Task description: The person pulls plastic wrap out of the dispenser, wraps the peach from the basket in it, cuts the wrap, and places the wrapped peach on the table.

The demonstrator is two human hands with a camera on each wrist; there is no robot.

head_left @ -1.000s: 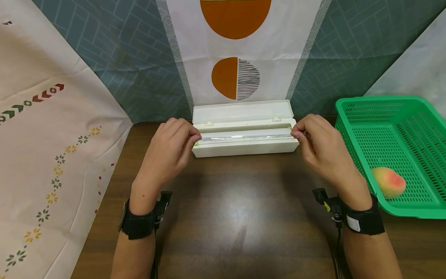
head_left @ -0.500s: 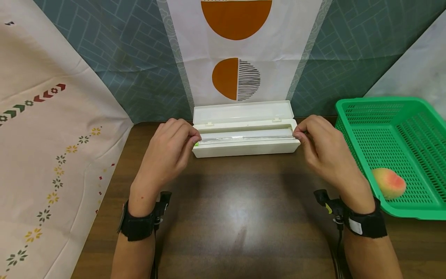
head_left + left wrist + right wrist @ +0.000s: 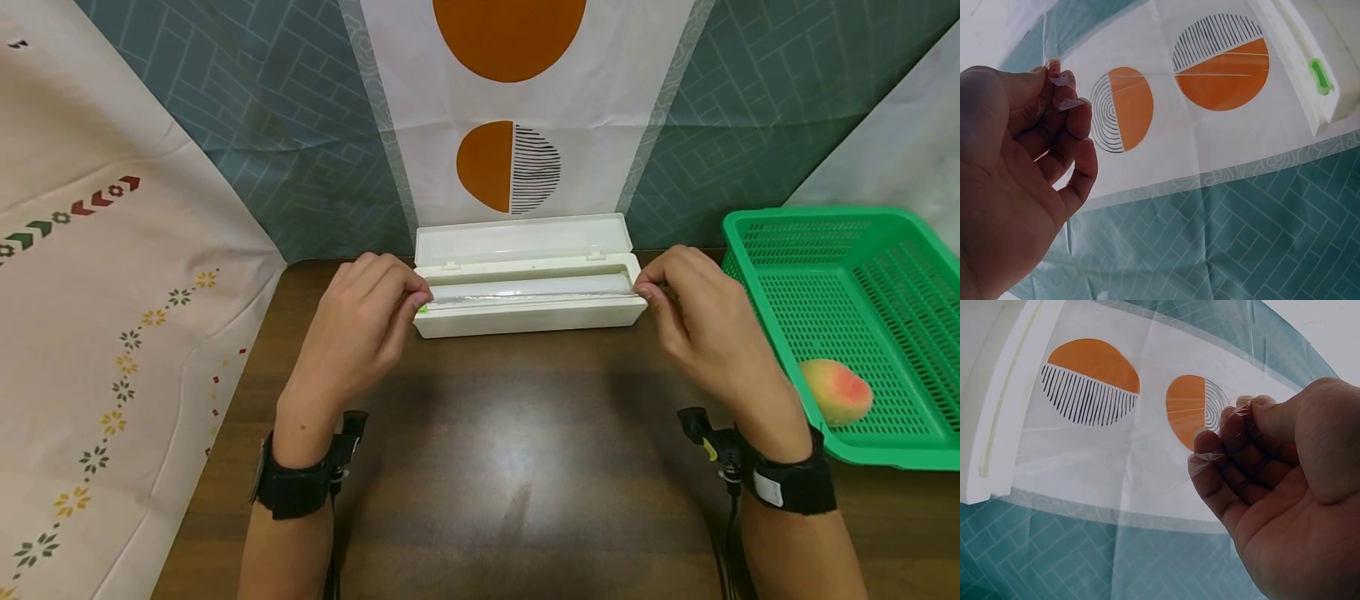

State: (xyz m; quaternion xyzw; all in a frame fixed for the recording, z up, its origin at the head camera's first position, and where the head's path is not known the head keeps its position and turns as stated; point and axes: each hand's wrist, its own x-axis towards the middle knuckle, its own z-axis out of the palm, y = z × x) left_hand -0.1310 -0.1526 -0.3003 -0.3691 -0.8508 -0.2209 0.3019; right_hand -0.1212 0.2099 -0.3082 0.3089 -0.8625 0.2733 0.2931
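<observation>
A long white plastic wrap dispenser box (image 3: 532,319) stands at the back of the table, its lid (image 3: 522,240) tipped back. Inside lies a pale roll, and a clear strip of plastic wrap (image 3: 532,296) stretches along the front. At the box's left end my left hand (image 3: 358,321) pinches one corner of the wrap between thumb and fingers. My right hand (image 3: 701,325) pinches the other corner at the right end. Both wrist views show the crumpled film (image 3: 1067,103) at the fingertips. A green piece (image 3: 1320,76) sits on the box's end in the left wrist view.
To the right stands a green basket (image 3: 825,447) with a peach (image 3: 836,392) in it. Patterned cloth (image 3: 330,175) hangs behind the box, and a flowered cloth (image 3: 67,325) lines the left. Brown table surface (image 3: 495,467) lies between the forearms.
My right hand has shifted slightly to the right along the box, still pinching the wrap. The left hand has stayed almost in place.
</observation>
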